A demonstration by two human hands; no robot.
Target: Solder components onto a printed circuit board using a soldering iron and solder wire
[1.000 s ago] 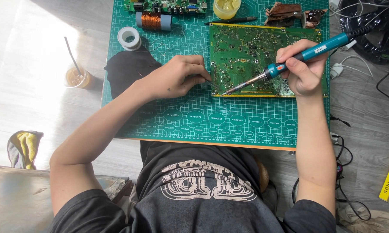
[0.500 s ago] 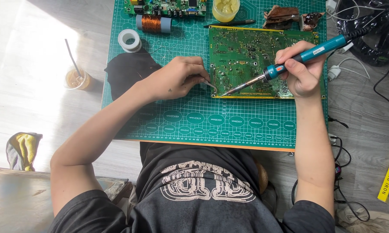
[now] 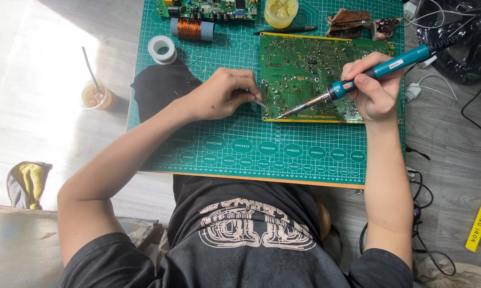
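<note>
Circuit board (image 3: pixel 309 74): large, green, flat on my cutting mat (image 3: pixel 261 144), at its upper right.
Soldering iron (image 3: pixel 358 80): teal handle, tip down at the board's lower left corner.
Right hand (image 3: pixel 371 93): my fingers are closed around the iron's grip.
Left hand (image 3: pixel 224 96): curled shut, pinching thin metal tweezers (image 3: pixel 260 103) just beside the iron's tip.
Mat's far edge: copper coil (image 3: pixel 191 29), solder reel (image 3: pixel 161 49), yellow flux jar (image 3: pixel 281 10).
Off the mat: iced drink (image 3: pixel 96 96), left.
</note>
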